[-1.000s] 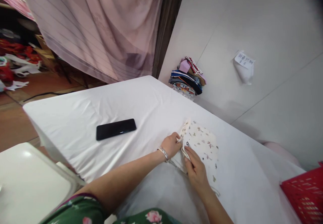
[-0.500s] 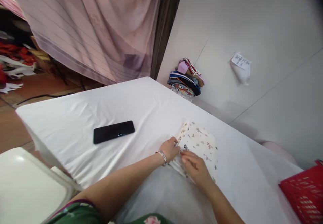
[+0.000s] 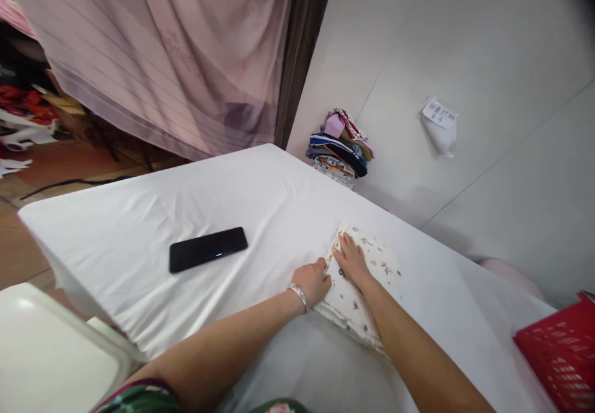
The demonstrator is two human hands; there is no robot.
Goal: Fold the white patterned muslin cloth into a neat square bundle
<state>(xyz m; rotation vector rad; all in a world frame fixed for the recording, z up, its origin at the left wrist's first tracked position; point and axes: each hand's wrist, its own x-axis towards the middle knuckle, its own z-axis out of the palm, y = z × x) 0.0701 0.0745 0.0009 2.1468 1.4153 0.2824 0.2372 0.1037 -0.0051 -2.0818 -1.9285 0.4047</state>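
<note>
A folded white cloth with small printed motifs [image 3: 346,298] lies on the white-covered table [image 3: 274,196]. My left hand [image 3: 312,284], with a silver bracelet at the wrist, grips the cloth's left edge, its fingers curled. On top of the cloth, near its upper left corner, my right hand [image 3: 352,259] lies flat with the fingers spread. Left of both hands, a black phone [image 3: 208,250] rests on the table.
Beyond the table's far edge is a stack of folded clothes [image 3: 341,143]. A labelled white packet [image 3: 439,126] is further right. A red basket [image 3: 560,351] stands at the right, a white chair [image 3: 56,351] at the lower left. Pink curtain [image 3: 186,53] hangs behind.
My right hand has moved up and forward from the cloth's near part, and its bent fingers have spread flat on the cloth. My left hand stays at the left edge.
</note>
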